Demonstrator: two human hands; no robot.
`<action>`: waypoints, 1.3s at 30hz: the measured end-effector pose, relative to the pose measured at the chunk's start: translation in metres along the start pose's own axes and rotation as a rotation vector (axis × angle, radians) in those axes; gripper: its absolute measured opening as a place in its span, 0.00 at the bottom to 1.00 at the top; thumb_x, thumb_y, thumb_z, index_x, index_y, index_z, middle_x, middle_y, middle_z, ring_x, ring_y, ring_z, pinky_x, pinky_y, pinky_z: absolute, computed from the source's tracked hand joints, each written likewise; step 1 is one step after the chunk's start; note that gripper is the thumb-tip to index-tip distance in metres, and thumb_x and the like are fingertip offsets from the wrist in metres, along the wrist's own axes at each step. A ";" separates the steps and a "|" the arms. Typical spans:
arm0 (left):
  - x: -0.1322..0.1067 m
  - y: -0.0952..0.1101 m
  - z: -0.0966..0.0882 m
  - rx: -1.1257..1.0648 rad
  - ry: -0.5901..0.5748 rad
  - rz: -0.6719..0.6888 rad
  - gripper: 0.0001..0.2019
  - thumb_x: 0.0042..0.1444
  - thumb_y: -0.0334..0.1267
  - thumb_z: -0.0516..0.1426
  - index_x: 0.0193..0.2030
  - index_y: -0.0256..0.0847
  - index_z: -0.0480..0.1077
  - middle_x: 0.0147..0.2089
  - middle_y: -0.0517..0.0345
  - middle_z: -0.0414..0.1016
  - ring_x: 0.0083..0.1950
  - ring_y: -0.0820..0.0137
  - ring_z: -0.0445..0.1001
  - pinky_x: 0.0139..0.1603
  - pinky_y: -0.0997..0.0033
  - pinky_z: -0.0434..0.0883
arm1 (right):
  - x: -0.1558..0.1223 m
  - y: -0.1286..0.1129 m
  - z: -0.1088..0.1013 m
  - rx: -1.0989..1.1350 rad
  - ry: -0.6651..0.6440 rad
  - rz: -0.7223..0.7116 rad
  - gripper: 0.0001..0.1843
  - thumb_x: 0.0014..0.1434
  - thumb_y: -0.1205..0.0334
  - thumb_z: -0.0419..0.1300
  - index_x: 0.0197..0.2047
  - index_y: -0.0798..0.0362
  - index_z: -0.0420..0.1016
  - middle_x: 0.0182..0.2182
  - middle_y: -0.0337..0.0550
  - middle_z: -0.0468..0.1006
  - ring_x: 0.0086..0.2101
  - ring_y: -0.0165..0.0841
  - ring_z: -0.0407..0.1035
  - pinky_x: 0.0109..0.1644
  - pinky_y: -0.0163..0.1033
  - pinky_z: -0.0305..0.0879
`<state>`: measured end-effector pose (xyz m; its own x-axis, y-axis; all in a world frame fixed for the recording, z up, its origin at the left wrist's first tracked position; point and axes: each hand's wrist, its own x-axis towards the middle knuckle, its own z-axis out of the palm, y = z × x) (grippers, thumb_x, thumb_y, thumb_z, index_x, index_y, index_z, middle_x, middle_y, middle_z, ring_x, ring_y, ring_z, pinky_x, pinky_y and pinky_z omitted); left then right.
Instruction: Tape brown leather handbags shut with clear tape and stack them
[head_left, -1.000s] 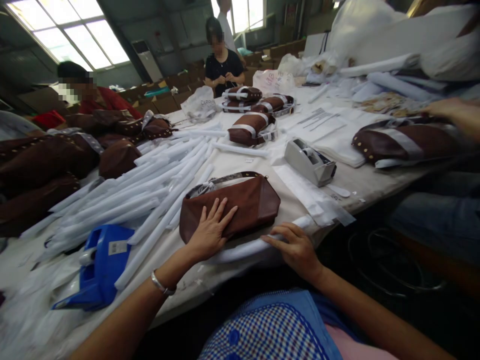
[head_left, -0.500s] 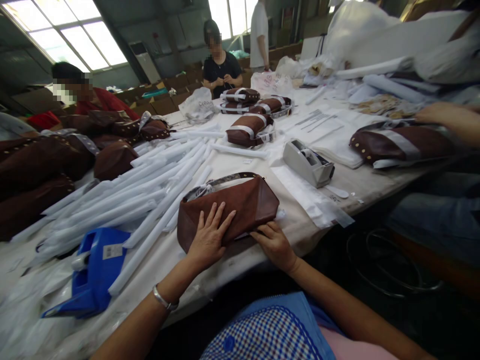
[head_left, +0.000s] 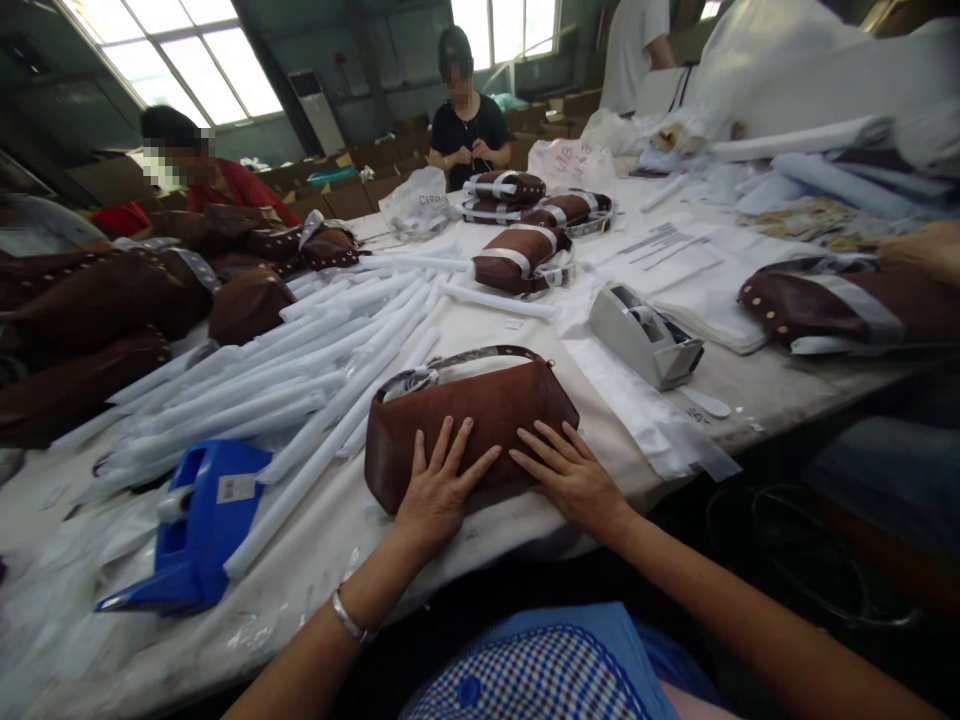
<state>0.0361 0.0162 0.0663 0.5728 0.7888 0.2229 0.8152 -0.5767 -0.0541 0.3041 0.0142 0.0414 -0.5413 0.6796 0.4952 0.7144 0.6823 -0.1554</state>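
Note:
A brown handbag [head_left: 480, 400] lies on the covered table in front of me, its strap [head_left: 495, 353] along the far side with pale wrapping at the left end. My left hand [head_left: 437, 490] rests flat on the bag's near left part, fingers spread. On the near right part lies my right hand [head_left: 574, 478], also flat with its fingers stretched out. Both palms touch the bag and neither grips it. The bag's underside is hidden.
Left are a blue tape dispenser [head_left: 199, 530], many white rolled tubes [head_left: 300, 390] and piled brown bags [head_left: 112, 300]. A grey tape dispenser [head_left: 641, 335] stands right, beside plastic sleeves [head_left: 622, 400]. Wrapped bags [head_left: 521, 255] lie farther back. A co-worker's hand [head_left: 926, 250] touches another wrapped bag [head_left: 832, 300].
My right hand has moved from the bag's lower right edge, where its fingers were curled, onto the bag's face and opened flat. My left hand stays spread on the bag. The view has shifted slightly.

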 end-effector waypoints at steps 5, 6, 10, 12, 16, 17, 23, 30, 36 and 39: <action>0.009 0.023 -0.002 -0.034 0.033 -0.104 0.43 0.56 0.34 0.60 0.74 0.60 0.45 0.78 0.50 0.32 0.77 0.44 0.35 0.71 0.28 0.42 | -0.004 0.010 0.021 0.005 -0.062 -0.006 0.38 0.62 0.75 0.53 0.72 0.41 0.52 0.69 0.42 0.58 0.69 0.46 0.47 0.70 0.64 0.51; 0.013 0.027 -0.001 -0.040 0.041 -0.120 0.44 0.56 0.36 0.61 0.74 0.59 0.44 0.78 0.50 0.32 0.77 0.43 0.35 0.70 0.27 0.42 | -0.004 0.012 0.021 0.001 -0.057 -0.010 0.37 0.63 0.75 0.52 0.71 0.42 0.53 0.69 0.42 0.58 0.69 0.46 0.47 0.70 0.64 0.51; 0.026 0.037 0.010 -0.010 0.092 -0.149 0.41 0.59 0.33 0.57 0.74 0.58 0.42 0.78 0.50 0.35 0.77 0.46 0.37 0.70 0.27 0.42 | -0.005 0.013 0.006 0.058 -0.038 -0.038 0.32 0.65 0.74 0.50 0.69 0.43 0.59 0.68 0.42 0.61 0.68 0.45 0.51 0.70 0.63 0.53; 0.027 0.037 0.018 0.005 0.118 -0.150 0.39 0.60 0.30 0.54 0.74 0.60 0.42 0.78 0.52 0.38 0.77 0.48 0.38 0.70 0.27 0.41 | -0.010 0.008 -0.008 0.121 -0.017 -0.006 0.29 0.66 0.73 0.50 0.66 0.42 0.65 0.64 0.40 0.68 0.66 0.42 0.58 0.70 0.61 0.54; 0.021 0.036 0.030 -0.001 0.123 -0.142 0.40 0.60 0.27 0.53 0.74 0.60 0.43 0.78 0.51 0.39 0.77 0.48 0.37 0.70 0.26 0.39 | -0.033 -0.005 -0.030 0.276 0.150 0.408 0.17 0.68 0.63 0.55 0.56 0.41 0.76 0.54 0.41 0.79 0.55 0.42 0.72 0.64 0.56 0.66; 0.020 0.036 0.030 -0.004 0.121 -0.141 0.40 0.60 0.26 0.53 0.74 0.60 0.43 0.78 0.51 0.39 0.77 0.48 0.37 0.71 0.26 0.38 | -0.038 -0.006 -0.031 0.336 0.174 0.564 0.14 0.67 0.58 0.56 0.54 0.42 0.77 0.51 0.43 0.80 0.53 0.44 0.74 0.62 0.55 0.69; 0.020 0.036 0.028 -0.007 0.139 -0.136 0.39 0.60 0.26 0.52 0.74 0.59 0.43 0.78 0.51 0.39 0.77 0.49 0.36 0.71 0.27 0.37 | -0.037 0.002 -0.024 0.997 0.049 1.118 0.30 0.62 0.44 0.60 0.63 0.51 0.68 0.53 0.52 0.79 0.46 0.46 0.78 0.54 0.55 0.76; 0.019 0.036 0.032 0.017 0.185 -0.122 0.39 0.60 0.27 0.53 0.74 0.57 0.43 0.77 0.49 0.43 0.77 0.49 0.41 0.71 0.28 0.39 | 0.003 -0.009 -0.033 1.450 0.044 1.095 0.21 0.60 0.52 0.65 0.55 0.46 0.75 0.59 0.44 0.75 0.62 0.42 0.64 0.69 0.51 0.59; 0.017 0.031 0.032 0.024 0.234 -0.138 0.38 0.59 0.28 0.54 0.74 0.56 0.46 0.77 0.49 0.45 0.77 0.50 0.43 0.72 0.30 0.40 | 0.016 -0.006 -0.038 1.513 -0.026 1.157 0.18 0.57 0.53 0.68 0.49 0.47 0.78 0.57 0.43 0.76 0.63 0.44 0.61 0.71 0.54 0.50; 0.015 0.027 0.031 0.018 0.271 -0.171 0.39 0.59 0.27 0.54 0.73 0.56 0.48 0.77 0.48 0.46 0.77 0.49 0.44 0.71 0.30 0.41 | 0.019 -0.011 -0.042 1.440 0.031 1.023 0.24 0.56 0.56 0.69 0.56 0.44 0.73 0.61 0.42 0.72 0.63 0.42 0.61 0.72 0.52 0.48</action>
<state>0.0696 0.0186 0.0384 0.3860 0.7870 0.4814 0.9003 -0.4351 -0.0106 0.3050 0.0079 0.0886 -0.1490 0.9536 -0.2618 -0.2006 -0.2884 -0.9363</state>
